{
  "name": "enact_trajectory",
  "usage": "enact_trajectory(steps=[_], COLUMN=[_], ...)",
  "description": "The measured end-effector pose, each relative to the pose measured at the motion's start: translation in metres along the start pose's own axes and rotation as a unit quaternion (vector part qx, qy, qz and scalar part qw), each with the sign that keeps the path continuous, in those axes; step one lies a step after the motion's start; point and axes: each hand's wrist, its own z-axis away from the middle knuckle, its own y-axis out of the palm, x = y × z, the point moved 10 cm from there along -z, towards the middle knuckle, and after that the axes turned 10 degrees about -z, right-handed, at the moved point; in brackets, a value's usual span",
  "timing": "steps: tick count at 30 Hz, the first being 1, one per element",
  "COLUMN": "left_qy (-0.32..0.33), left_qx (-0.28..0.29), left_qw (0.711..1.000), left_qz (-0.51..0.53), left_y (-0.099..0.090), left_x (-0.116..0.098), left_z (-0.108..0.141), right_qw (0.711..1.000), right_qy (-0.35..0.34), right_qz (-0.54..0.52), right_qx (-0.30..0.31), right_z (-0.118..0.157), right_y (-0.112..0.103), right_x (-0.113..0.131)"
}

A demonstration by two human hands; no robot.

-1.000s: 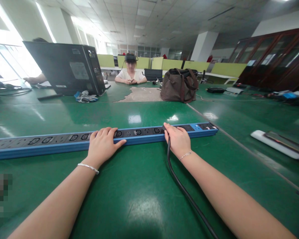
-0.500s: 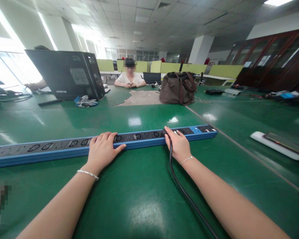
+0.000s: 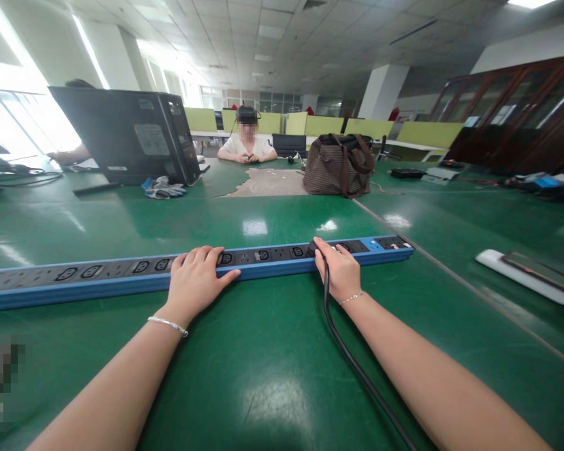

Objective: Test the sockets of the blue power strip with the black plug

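Observation:
A long blue power strip [image 3: 267,271] with a row of black sockets lies across the green table. My left hand [image 3: 195,275] is closed over its middle, fingers on the top and thumb along the near side. Further right, my right hand [image 3: 339,269] grips a black power plug [image 3: 313,248] at the strip's sockets. From the plug, a black cable [image 3: 341,344] runs down toward the table's near edge. My fingers hide part of the plug, so how deep it sits in the socket cannot be seen.
A black computer case [image 3: 126,138] stands at the far left, with gloves [image 3: 163,188] beside it. Past the strip are a brown bag [image 3: 338,166] and a seated person [image 3: 247,147]. A white bar-shaped object [image 3: 521,275] lies at the right.
The view has shifted slightly. Both hands keep their places on the strip, and the right one still holds the plug at the same socket.

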Motion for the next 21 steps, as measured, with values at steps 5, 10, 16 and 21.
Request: enact_trajectory(steps=[5,10,16,21], left_qy=[0.003,0.0,0.002,-0.001], left_qx=[0.0,-0.003,-0.008,-0.008], left_qw=[1.0,1.0,1.0,1.0], left_qz=[0.001,0.0,-0.001,-0.001], left_y=[0.0,-0.001,-0.002,-0.001], left_x=[-0.001,0.0,0.0,-0.001], left_z=[0.0,0.0,0.0,0.0], right_qw=[0.974,0.927,0.918,0.951], right_qy=[0.137,0.223,0.237,0.179], right_qz=[-0.149,-0.269,-0.288,-0.235], right_qx=[-0.102,-0.132,-0.131,-0.086], right_z=[0.002,0.011,0.012,0.003], right_y=[-0.026,-0.02,-0.012,-0.013], right_x=[-0.039,-0.075,-0.082,-0.044])
